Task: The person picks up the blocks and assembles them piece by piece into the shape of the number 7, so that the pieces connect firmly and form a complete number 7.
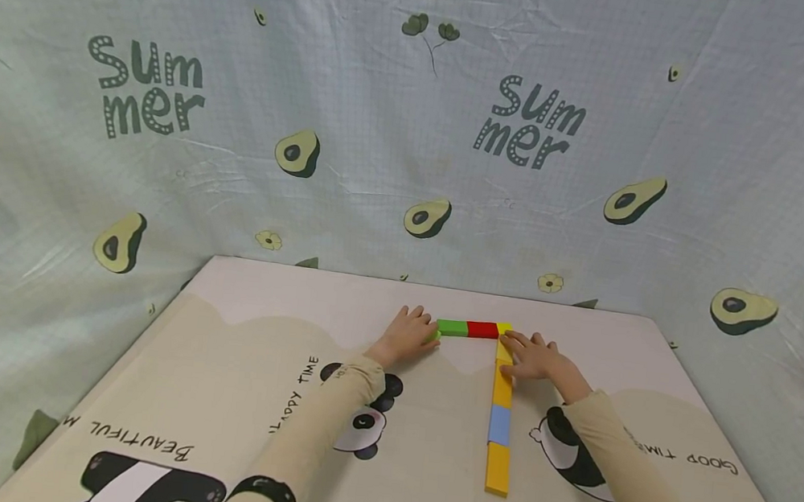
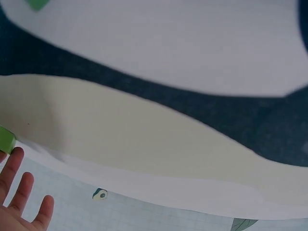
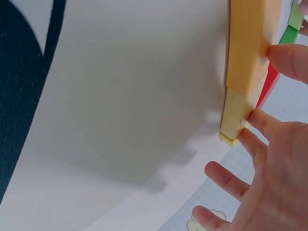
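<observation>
Wooden-looking blocks form a corner. A green block (image 1: 452, 328) and a red block (image 1: 482, 330) run left to right along the back. From their right end, several yellow blocks (image 1: 503, 388) and a blue block (image 1: 499, 424) run toward me. My left hand (image 1: 408, 336) is at the row's left end and pinches a light green block (image 2: 6, 140), mostly hidden in the head view. My right hand (image 1: 537, 357) lies at the corner with fingers spread. In the right wrist view, its thumb (image 3: 288, 60) and two fingertips touch the yellow blocks' sides.
The blocks lie on a panda-print tabletop (image 1: 215, 378). A pale curtain (image 1: 358, 101) with avocado prints hangs behind the table and along both sides. The nearest yellow block (image 1: 497, 469) ends the column toward me.
</observation>
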{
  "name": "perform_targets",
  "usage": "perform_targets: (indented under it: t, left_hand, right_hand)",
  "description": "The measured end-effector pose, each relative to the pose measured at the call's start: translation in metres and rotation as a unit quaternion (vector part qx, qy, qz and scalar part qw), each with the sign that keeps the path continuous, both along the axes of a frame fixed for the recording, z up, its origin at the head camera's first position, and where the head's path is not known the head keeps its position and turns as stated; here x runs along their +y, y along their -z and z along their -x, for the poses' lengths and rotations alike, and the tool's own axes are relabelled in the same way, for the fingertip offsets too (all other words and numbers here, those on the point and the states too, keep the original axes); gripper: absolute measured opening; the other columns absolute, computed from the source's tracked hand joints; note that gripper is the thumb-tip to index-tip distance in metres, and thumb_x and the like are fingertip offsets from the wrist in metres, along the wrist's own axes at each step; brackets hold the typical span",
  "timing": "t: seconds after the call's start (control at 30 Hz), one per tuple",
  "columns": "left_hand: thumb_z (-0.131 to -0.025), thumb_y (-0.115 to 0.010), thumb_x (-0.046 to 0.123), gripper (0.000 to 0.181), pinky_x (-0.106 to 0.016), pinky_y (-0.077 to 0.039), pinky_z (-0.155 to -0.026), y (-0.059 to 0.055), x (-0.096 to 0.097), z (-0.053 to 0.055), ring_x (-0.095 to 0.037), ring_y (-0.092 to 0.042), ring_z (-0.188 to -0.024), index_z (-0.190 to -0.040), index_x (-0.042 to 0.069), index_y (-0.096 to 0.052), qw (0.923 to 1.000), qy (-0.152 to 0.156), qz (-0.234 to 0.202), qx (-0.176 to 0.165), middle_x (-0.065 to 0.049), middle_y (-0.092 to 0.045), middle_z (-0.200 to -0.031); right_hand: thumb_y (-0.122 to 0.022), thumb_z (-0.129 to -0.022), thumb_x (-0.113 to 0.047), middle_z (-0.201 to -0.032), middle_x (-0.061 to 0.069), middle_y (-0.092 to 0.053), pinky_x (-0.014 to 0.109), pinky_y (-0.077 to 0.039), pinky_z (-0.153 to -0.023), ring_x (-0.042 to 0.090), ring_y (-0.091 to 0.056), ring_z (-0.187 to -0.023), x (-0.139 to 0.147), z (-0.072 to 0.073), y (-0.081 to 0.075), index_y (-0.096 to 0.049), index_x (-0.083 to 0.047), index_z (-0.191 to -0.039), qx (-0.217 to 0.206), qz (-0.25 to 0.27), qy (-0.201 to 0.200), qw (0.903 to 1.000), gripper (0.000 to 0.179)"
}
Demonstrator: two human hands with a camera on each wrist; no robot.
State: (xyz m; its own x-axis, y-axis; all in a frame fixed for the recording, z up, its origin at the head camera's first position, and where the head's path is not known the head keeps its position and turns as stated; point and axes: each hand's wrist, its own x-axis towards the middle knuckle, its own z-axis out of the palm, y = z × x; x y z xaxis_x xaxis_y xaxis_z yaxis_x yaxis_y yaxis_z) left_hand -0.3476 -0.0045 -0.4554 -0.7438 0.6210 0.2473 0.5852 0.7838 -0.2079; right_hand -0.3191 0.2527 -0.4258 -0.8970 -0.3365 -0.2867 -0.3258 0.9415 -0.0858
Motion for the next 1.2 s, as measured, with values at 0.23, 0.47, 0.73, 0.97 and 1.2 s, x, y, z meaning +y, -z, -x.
perform_targets:
  t: [0.23,0.47,0.73,0.97,1.2]
  left_hand:
    - [-0.089,-0.05,0.038,0.027,-0.038,-0.039,-0.084,-0.001,0.0,-0.001,-0.018,-0.049,-0.097,-0.103,0.017,-0.058,1.0,-0.003,0.005,-0.006,-0.002,-0.061,-0.099]
    - [-0.086,-0.054,0.033,0.03,-0.042,-0.038,-0.087,-0.002,-0.005,-0.001,-0.02,-0.049,-0.1,-0.112,0.017,-0.057,0.9998,-0.005,0.007,-0.019,-0.004,-0.06,-0.104]
    - [-0.083,-0.055,0.027,0.026,-0.037,-0.037,-0.08,-0.004,-0.014,0.002,-0.02,-0.048,-0.095,-0.103,0.011,-0.059,0.9997,-0.009,0.007,-0.023,-0.004,-0.059,-0.1]
    - [-0.084,-0.056,0.024,0.023,-0.038,-0.037,-0.079,-0.004,-0.022,0.005,-0.02,-0.046,-0.094,-0.103,0.01,-0.057,0.9997,0.002,-0.006,-0.022,-0.005,-0.056,-0.1]
    - [-0.085,-0.054,0.019,0.017,-0.038,-0.037,-0.078,-0.003,-0.026,0.006,-0.021,-0.047,-0.094,-0.101,0.011,-0.057,0.9997,0.016,-0.018,0.009,-0.004,-0.055,-0.101]
  right_hand:
    - [-0.048,-0.084,-0.041,-0.143,0.019,-0.026,0.064,-0.024,-0.091,0.043,-0.031,-0.115,0.0,0.001,0.001,-0.03,-0.006,-0.137,-0.004,-0.001,0.002,1.0,0.066]
    - [-0.049,-0.084,-0.041,-0.143,0.019,-0.026,0.065,-0.024,-0.092,0.044,-0.031,-0.116,0.0,0.001,0.002,-0.03,-0.006,-0.137,-0.007,-0.005,0.005,1.0,0.066]
    - [-0.049,-0.084,-0.041,-0.142,0.019,-0.027,0.065,-0.025,-0.091,0.044,-0.032,-0.116,0.0,-0.001,0.0,-0.031,-0.006,-0.137,-0.002,-0.001,0.004,1.0,0.066]
    - [-0.051,-0.084,-0.041,-0.142,0.019,-0.027,0.064,-0.025,-0.091,0.044,-0.032,-0.115,0.0,0.0,-0.001,-0.032,-0.006,-0.136,0.001,-0.003,0.004,1.0,0.066]
    - [-0.05,-0.084,-0.041,-0.143,0.017,-0.026,0.061,-0.027,-0.088,0.042,-0.032,-0.114,0.001,0.002,-0.001,-0.03,-0.007,-0.137,-0.005,-0.004,0.003,1.0,0.067]
